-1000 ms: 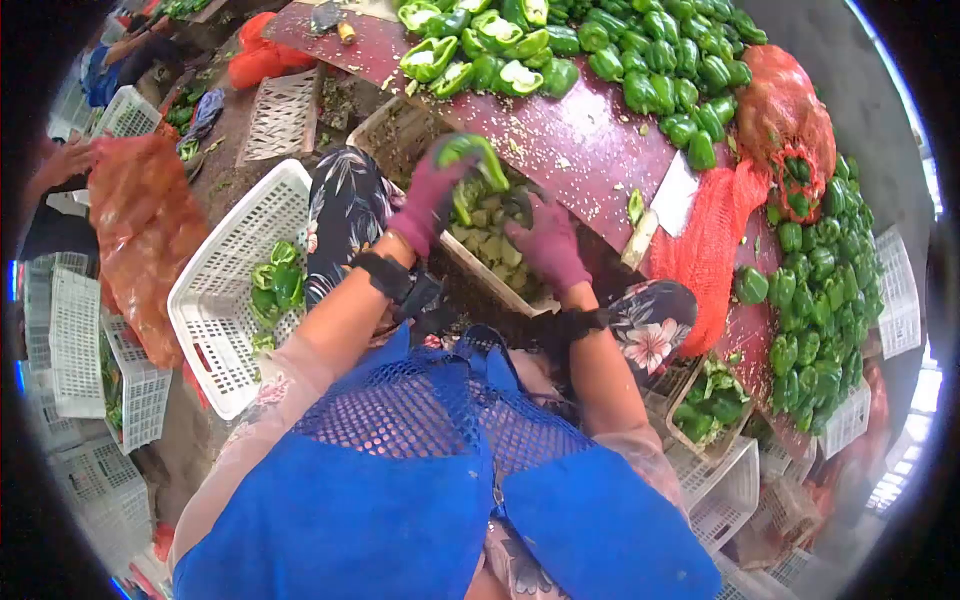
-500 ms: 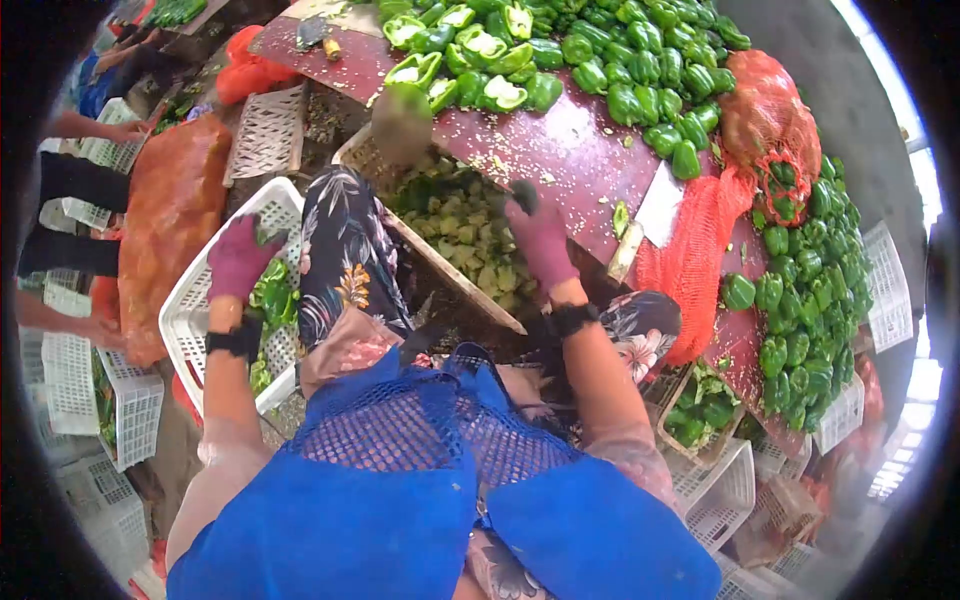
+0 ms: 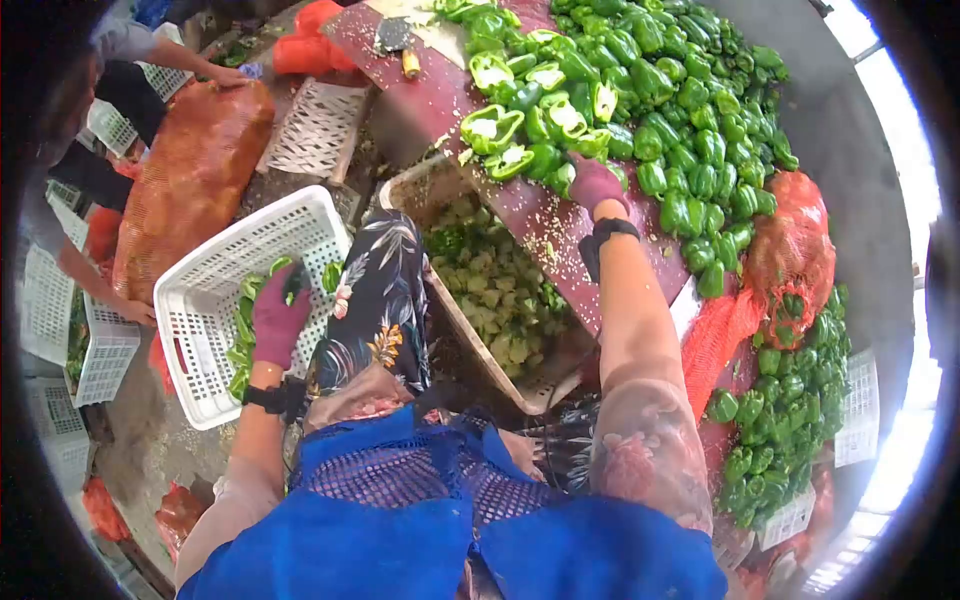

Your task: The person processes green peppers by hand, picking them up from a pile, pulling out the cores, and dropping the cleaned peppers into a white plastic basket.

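My left hand (image 3: 281, 318), in a purple glove with dark fingertips, is inside a white plastic basket (image 3: 190, 265). Its fingers are stretched out over green pepper pieces (image 3: 240, 345) along the basket's right side. On the red tabletop (image 3: 545, 220), my right hand (image 3: 598, 188), gloved alike, has its fingers closed around a green pepper (image 3: 562, 178) at the near edge of the pile. Cut pepper halves (image 3: 492, 128) lie just left of that hand, pale insides showing. Whole green peppers (image 3: 690, 110) are heaped beyond it.
Between my knees stands a crate (image 3: 465, 335) of pepper cores and scraps. A cleaver (image 3: 394, 36) lies at the table's far left. Red mesh sacks (image 3: 795, 235) are at the right. Another person's hand (image 3: 135, 312) is by a full orange sack (image 3: 190, 180) at the left.
My right hand has moved forward from above the scrap crate to the peppers on the table. My left hand has moved lower into the basket. The view has shifted.
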Motion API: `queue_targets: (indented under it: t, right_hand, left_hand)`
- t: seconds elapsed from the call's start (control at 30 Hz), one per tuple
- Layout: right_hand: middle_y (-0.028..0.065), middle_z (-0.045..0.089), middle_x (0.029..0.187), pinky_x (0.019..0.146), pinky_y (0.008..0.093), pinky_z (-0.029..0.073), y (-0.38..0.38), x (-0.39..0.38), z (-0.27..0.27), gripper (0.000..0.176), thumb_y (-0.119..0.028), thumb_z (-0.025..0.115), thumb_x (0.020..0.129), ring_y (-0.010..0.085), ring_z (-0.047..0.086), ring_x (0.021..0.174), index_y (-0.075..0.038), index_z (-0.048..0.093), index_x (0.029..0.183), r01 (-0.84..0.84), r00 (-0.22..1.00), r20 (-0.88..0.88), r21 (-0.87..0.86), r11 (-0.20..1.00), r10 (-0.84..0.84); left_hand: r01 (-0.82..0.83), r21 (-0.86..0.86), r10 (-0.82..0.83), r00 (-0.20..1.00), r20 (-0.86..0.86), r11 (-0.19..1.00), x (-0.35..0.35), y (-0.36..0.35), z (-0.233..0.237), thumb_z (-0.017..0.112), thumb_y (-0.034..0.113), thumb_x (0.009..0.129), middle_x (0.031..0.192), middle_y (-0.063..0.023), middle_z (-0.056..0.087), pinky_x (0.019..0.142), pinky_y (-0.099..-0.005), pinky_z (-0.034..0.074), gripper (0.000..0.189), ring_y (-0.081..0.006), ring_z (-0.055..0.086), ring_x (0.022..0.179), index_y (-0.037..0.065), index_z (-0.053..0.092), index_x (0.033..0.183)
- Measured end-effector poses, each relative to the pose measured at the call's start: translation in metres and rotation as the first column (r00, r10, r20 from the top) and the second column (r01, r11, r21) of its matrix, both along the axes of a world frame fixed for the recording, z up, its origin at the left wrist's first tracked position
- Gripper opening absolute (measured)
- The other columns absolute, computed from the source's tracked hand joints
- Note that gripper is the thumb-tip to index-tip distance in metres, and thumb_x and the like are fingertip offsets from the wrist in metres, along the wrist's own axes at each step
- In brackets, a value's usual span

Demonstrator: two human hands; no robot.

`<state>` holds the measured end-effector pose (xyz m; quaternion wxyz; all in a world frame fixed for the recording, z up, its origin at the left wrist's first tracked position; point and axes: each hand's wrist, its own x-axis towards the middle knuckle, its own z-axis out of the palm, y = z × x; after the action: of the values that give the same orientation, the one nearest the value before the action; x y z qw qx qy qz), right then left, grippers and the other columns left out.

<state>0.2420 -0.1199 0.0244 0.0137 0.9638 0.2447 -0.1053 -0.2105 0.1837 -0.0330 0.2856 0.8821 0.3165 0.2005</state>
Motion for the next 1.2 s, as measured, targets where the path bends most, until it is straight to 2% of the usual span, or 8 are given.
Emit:
queue_targets:
  t: [0.17, 0.37, 0.5, 0.67, 0.77, 0.83, 0.9, 1.2]
  right_hand:
    - [0.0159, 0.059, 0.125, 0.095, 0.0398, 0.048, -0.015, -0.013, 0.0, 0.067, -0.032, 0.069, 0.075, 0.0322, 0.058, 0.114, -0.012, 0.047, 0.136, -0.059, 0.998, -0.004, -0.112, 0.992, 0.059]
    - [0.0236, 0.064, 0.108, 0.087, 0.0431, 0.049, -0.038, -0.079, -0.001, 0.061, -0.039, 0.074, 0.07, 0.0354, 0.063, 0.1, -0.003, 0.056, 0.116, 0.119, 0.993, -0.013, 0.317, 0.941, -0.121]
    - [0.0233, 0.065, 0.099, 0.084, 0.041, 0.05, -0.043, -0.146, 0.042, 0.059, -0.031, 0.075, 0.067, 0.0353, 0.064, 0.093, 0.0, 0.054, 0.113, 0.197, 0.952, -0.303, 0.529, 0.826, -0.033]
    - [0.0216, 0.065, 0.1, 0.082, 0.0408, 0.051, -0.051, -0.208, 0.057, 0.066, -0.023, 0.075, 0.068, 0.0353, 0.064, 0.092, -0.005, 0.047, 0.125, 0.094, 0.912, -0.362, 0.641, 0.762, 0.192]
    - [0.0217, 0.06, 0.108, 0.086, 0.0422, 0.05, -0.074, -0.23, 0.032, 0.072, -0.02, 0.076, 0.068, 0.0376, 0.06, 0.1, -0.006, 0.042, 0.13, 0.022, 0.978, -0.176, 0.622, 0.782, 0.113]
    - [0.0221, 0.056, 0.115, 0.09, 0.0435, 0.048, -0.069, -0.239, 0.02, 0.076, -0.019, 0.077, 0.068, 0.0393, 0.056, 0.108, -0.006, 0.039, 0.133, -0.113, 0.993, 0.038, 0.585, 0.803, 0.112]
    - [0.0227, 0.051, 0.119, 0.091, 0.0442, 0.048, -0.072, -0.247, 0.018, 0.077, -0.019, 0.077, 0.067, 0.0395, 0.055, 0.108, -0.005, 0.039, 0.132, -0.013, 0.996, -0.066, 0.512, 0.859, 0.054]
    - [0.0214, 0.057, 0.108, 0.083, 0.0421, 0.05, -0.057, -0.261, 0.002, 0.061, -0.013, 0.074, 0.068, 0.0374, 0.058, 0.099, -0.002, 0.046, 0.121, -0.034, 0.997, 0.071, 0.558, 0.829, -0.007]
  left_hand:
    - [-0.034, -0.085, 0.043, 0.992, 0.116, 0.996, 0.008, 0.005, 0.014, 0.067, 0.009, 0.081, 0.11, -0.0139, 0.067, 0.086, -0.0327, 0.05, 0.037, -0.0242, 0.065, 0.099, 0.005, 0.063, 0.117]
    - [0.185, -0.117, -0.123, 0.905, 0.408, 0.976, 0.069, -0.028, 0.098, 0.064, 0.008, 0.084, 0.11, -0.0097, 0.067, 0.086, -0.0301, 0.05, 0.038, -0.0183, 0.065, 0.098, 0.005, 0.059, 0.122]
    - [0.607, -0.394, -0.461, 0.788, 0.408, 0.69, 0.123, -0.109, 0.14, 0.065, 0.02, 0.088, 0.124, -0.0088, 0.06, 0.092, -0.0303, 0.047, 0.048, -0.0155, 0.057, 0.113, 0.012, 0.05, 0.133]
    - [0.593, -0.788, -0.463, 0.752, 0.469, 0.164, 0.165, -0.196, 0.077, 0.06, 0.018, 0.09, 0.113, -0.0027, 0.06, 0.087, -0.028, 0.045, 0.048, -0.0117, 0.054, 0.098, 0.01, 0.047, 0.136]
    - [0.534, -0.821, -0.401, 0.81, 0.428, 0.201, 0.164, -0.22, 0.045, 0.06, 0.018, 0.09, 0.109, -0.0017, 0.06, 0.084, -0.0262, 0.045, 0.039, -0.0099, 0.053, 0.093, 0.01, 0.054, 0.127]
    - [0.505, -0.754, -0.372, 0.854, 0.365, 0.42, 0.157, -0.228, 0.045, 0.059, 0.016, 0.088, 0.103, -0.0021, 0.062, 0.081, -0.0255, 0.046, 0.031, -0.0092, 0.054, 0.09, 0.006, 0.059, 0.118]
    - [0.439, -0.752, -0.357, 0.889, 0.286, 0.492, 0.151, -0.236, 0.046, 0.059, 0.015, 0.087, 0.1, -0.0026, 0.063, 0.08, -0.0255, 0.046, 0.03, -0.0091, 0.054, 0.089, 0.005, 0.06, 0.115]
    - [0.398, -0.798, -0.328, 0.907, 0.265, 0.453, 0.151, -0.224, 0.036, 0.058, 0.017, 0.088, 0.094, -0.0059, 0.066, 0.073, -0.0273, 0.048, 0.028, -0.013, 0.059, 0.082, 0.001, 0.062, 0.109]
